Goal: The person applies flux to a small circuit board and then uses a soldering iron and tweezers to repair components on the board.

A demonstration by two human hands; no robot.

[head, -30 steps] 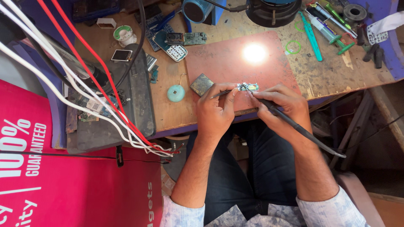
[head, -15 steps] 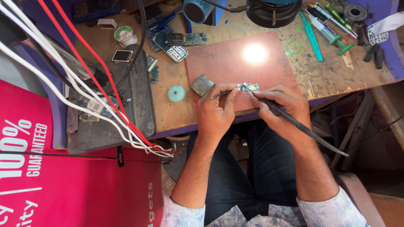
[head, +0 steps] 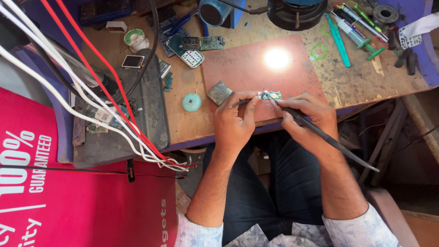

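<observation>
Seen from the head camera: a scarred wooden workbench (head: 366, 87), crowded along its far edge, with a reddish work mat (head: 238, 68) laid across the middle and a bright pool of lamp light on it. Near the mat's front edge, a small circuit board (head: 270, 95), set close to the body and just short of the lit patch, probably for easy reach and a clear look.

Left hand (head: 234, 121) closed around slim tweezers (head: 241, 103), fingers pinched together, tips aimed rightward at the board, apparently to pin it or a part on it; exact contact too small to tell. Right hand (head: 307, 118) clamped pen-fashion on a dark soldering iron (head: 320, 133), tip down at the board's right end, handle and cord trailing off over the bench edge toward the lap. Both wrists low at the bench edge, likely braced for steadiness.

Just left of the hands, a dark square pad (head: 219, 92) and a round teal tin (head: 191, 102), both within a short reach. Farther back, a partly dismantled phone (head: 192, 51) and a green syringe (head: 359, 36) among other tools. At the left, a dark tray (head: 151, 110) under a sweep of white and red cables (head: 91, 105); below, a red printed banner (head: 68, 201).
</observation>
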